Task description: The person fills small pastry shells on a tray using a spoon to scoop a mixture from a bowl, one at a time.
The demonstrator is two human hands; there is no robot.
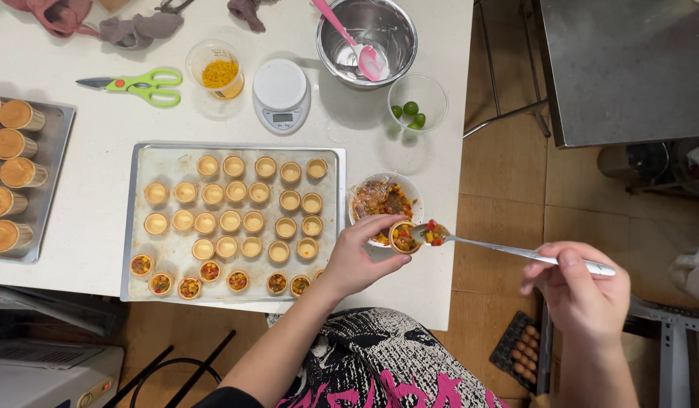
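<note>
Head view shows the left hand (pixel 357 261) with its fingers (pixel 385 224) pinching a small round tart shell (pixel 402 236), held just over the near edge of the white bench (pixel 92 204). Right beside it, the right hand (pixel 580 291) has its fingers (pixel 565 261) pressed around the handle of a long metal spoon (pixel 516 253), whose bowl carries a red and yellow diced filling and rests at the rim of the held shell. The shell already has some filling in it.

Just beyond the left fingers sits a white bowl of diced filling (pixel 379 200), partly emptied. To the left of those fingers lies a metal baking tray (pixel 137 227) of tart shells. The row nearest the person, about seven shells, is filled; the four rows behind it, some two dozen shells, are still empty, so by my judgement the filling is only around a quarter done.

Farther out from the fingers stand a small digital kitchen scale (pixel 281 94), a steel mixing bowl (pixel 391 23) with a pink spatula (pixel 357 49) in it, a glass bowl of small limes (pixel 419 102), a cup of yellow kernels (pixel 217 72) and green scissors (pixel 141 83). At the far left a second tray (pixel 51 181) holds caramel-coloured cups lying on their sides.
</note>
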